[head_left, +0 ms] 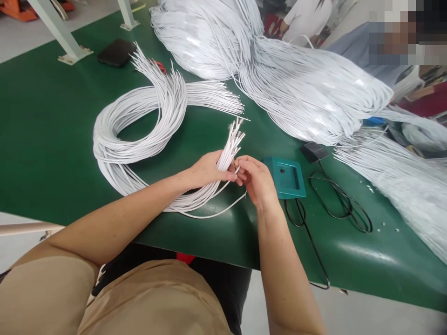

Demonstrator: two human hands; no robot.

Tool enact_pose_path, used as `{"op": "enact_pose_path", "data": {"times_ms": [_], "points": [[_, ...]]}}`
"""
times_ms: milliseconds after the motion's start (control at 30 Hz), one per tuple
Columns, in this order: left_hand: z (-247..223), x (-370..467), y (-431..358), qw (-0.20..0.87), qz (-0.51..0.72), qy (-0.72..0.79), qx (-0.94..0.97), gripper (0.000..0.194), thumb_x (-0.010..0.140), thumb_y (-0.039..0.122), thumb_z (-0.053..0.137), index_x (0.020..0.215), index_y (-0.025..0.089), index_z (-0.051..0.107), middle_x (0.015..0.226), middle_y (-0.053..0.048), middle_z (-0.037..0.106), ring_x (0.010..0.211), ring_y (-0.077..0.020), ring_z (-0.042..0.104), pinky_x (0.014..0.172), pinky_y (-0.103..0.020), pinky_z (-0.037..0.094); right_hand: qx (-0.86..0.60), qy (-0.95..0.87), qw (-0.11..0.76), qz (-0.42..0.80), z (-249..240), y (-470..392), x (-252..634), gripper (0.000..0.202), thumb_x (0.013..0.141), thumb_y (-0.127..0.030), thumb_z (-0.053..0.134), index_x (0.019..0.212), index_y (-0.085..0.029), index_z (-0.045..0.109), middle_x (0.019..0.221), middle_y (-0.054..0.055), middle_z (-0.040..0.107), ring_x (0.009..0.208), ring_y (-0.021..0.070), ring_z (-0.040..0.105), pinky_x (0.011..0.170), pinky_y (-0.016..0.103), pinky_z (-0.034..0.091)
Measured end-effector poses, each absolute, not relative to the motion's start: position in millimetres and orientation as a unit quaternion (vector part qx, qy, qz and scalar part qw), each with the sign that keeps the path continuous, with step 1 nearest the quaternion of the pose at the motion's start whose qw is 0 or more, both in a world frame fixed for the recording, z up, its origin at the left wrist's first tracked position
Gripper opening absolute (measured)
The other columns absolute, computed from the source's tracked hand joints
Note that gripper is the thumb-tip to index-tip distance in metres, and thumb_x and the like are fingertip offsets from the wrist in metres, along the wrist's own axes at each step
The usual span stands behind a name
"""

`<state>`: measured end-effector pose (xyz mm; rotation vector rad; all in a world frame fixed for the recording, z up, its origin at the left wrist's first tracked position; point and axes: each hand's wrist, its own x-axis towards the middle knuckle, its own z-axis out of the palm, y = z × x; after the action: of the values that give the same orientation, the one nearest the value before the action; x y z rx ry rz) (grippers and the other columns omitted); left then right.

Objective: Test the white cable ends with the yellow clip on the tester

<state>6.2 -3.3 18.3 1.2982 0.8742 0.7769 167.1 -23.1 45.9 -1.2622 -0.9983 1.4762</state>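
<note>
Left hand [209,172] grasping wire bundle [195,197] near its ends, over green table [216,232]; right hand [256,179] pinching at one wire's tip beside it, left of teal device [286,177]

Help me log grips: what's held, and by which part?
Left hand holds the white wire bundle near its ends; right hand seemingly pinches one wire near its tip.

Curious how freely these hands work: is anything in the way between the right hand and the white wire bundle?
Nothing visible: the right hand is at the wire bundle in the left hand; the teal device sits to their right.
</note>
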Motion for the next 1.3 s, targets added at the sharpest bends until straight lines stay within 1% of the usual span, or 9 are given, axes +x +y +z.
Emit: {"op": "enact_pose_path", "data": {"times_ms": [133, 200, 400, 533, 667, 800, 867, 1000, 1300], "points": [[19, 3, 0, 0.623, 0.337, 0.419, 0.568, 0.039, 0.065, 0.030, 0.082, 0.092, 0.015, 0.058, 0.085, -0.001, 0.068, 0.076, -0.0150, 0.065, 0.078, -0.031, 0.050, -0.507, -0.413, 0.520, 0.550, 44, -13, 171, 0.030, 0.076, -0.047, 0.073, 0.081, -0.018, 0.070, 0.061, -0.005, 0.038, 0.049, 0.0064, 0.029, 0.042, 0.021, 0.031], [20, 2, 2, 0.611, 0.337, 0.435, 0.569, 0.040, 0.065, 0.033, 0.082, 0.093, 0.015, 0.058, 0.086, -0.001, 0.069, 0.078, -0.0155, 0.065, 0.079, -0.032, 0.050, -0.546, -0.431, 0.496, 0.519, 43, -14, 174, 0.036, 0.076, -0.053, 0.072, 0.084, -0.017, 0.070, 0.061, -0.005, 0.040, 0.047, 0.0058, 0.029, 0.038, 0.022, 0.027], [19, 1, 2, 0.575, 0.329, 0.454, 0.596, 0.043, 0.065, 0.035, 0.082, 0.096, 0.016, 0.060, 0.088, 0.000, 0.068, 0.082, -0.0153, 0.063, 0.082, -0.032, 0.048, -0.587, -0.484, 0.407, 0.505, 34, -26, 168, 0.023, 0.071, -0.036, 0.076, 0.075, -0.017, 0.064, 0.059, -0.004, 0.051, 0.047, 0.0056, 0.036, 0.040, 0.021, 0.027], [17, 2, 2, 0.570, 0.329, 0.447, 0.607, 0.043, 0.065, 0.036, 0.082, 0.095, 0.016, 0.059, 0.087, 0.000, 0.067, 0.081, -0.0145, 0.062, 0.081, -0.030, 0.048, -0.533, -0.406, 0.461, 0.582, 27, -24, 159, 0.015, 0.072, -0.028, 0.069, 0.071, -0.018, 0.057, 0.053, -0.006, 0.044, 0.045, 0.0051, 0.030, 0.039, 0.019, 0.024], [17, 3, 2, 0.586, 0.334, 0.434, 0.597, 0.042, 0.065, 0.031, 0.082, 0.095, 0.015, 0.058, 0.086, 0.000, 0.067, 0.078, -0.0134, 0.062, 0.079, -0.030, 0.048, -0.452, -0.350, 0.525, 0.631, 26, -21, 160, 0.021, 0.073, -0.034, 0.074, 0.075, -0.018, 0.060, 0.056, -0.008, 0.038, 0.045, 0.0036, 0.022, 0.039, 0.018, 0.023], [18, 3, 2, 0.603, 0.341, 0.444, 0.568, 0.041, 0.064, 0.025, 0.081, 0.095, 0.015, 0.055, 0.084, 0.000, 0.067, 0.074, -0.0133, 0.063, 0.076, -0.030, 0.049, -0.452, -0.366, 0.597, 0.552, 29, -23, 163, 0.033, 0.081, -0.050, 0.070, 0.090, -0.018, 0.067, 0.068, -0.005, 0.046, 0.046, 0.0031, 0.028, 0.038, 0.019, 0.028], [19, 4, 2, 0.600, 0.345, 0.447, 0.566, 0.041, 0.064, 0.025, 0.081, 0.095, 0.015, 0.055, 0.084, 0.000, 0.068, 0.074, -0.0135, 0.064, 0.075, -0.030, 0.049, -0.501, -0.387, 0.582, 0.510, 29, -25, 162, 0.036, 0.081, -0.051, 0.070, 0.094, -0.018, 0.068, 0.069, -0.004, 0.050, 0.044, 0.0030, 0.031, 0.036, 0.019, 0.029], [19, 5, 2, 0.580, 0.346, 0.456, 0.580, 0.041, 0.064, 0.025, 0.081, 0.094, 0.015, 0.056, 0.082, 0.001, 0.067, 0.072, -0.0125, 0.063, 0.073, -0.029, 0.049, -0.559, -0.429, 0.513, 0.490, 26, -26, 160, 0.030, 0.070, -0.041, 0.081, 0.080, -0.016, 0.067, 0.062, -0.005, 0.054, 0.042, 0.0038, 0.038, 0.035, 0.020, 0.031], [13, 4, 1, 0.621, 0.380, 0.439, 0.526, 0.042, 0.065, 0.018, 0.081, 0.096, 0.015, 0.053, 0.082, 0.001, 0.069, 0.075, -0.0127, 0.066, 0.076, -0.029, 0.052, -0.481, -0.323, 0.517, 0.630, 23, -21, 161, 0.018, 0.069, -0.029, 0.076, 0.066, -0.014, 0.065, 0.057, -0.006, 0.043, 0.042, 0.0012, 0.025, 0.035, 0.017, 0.026]]}}
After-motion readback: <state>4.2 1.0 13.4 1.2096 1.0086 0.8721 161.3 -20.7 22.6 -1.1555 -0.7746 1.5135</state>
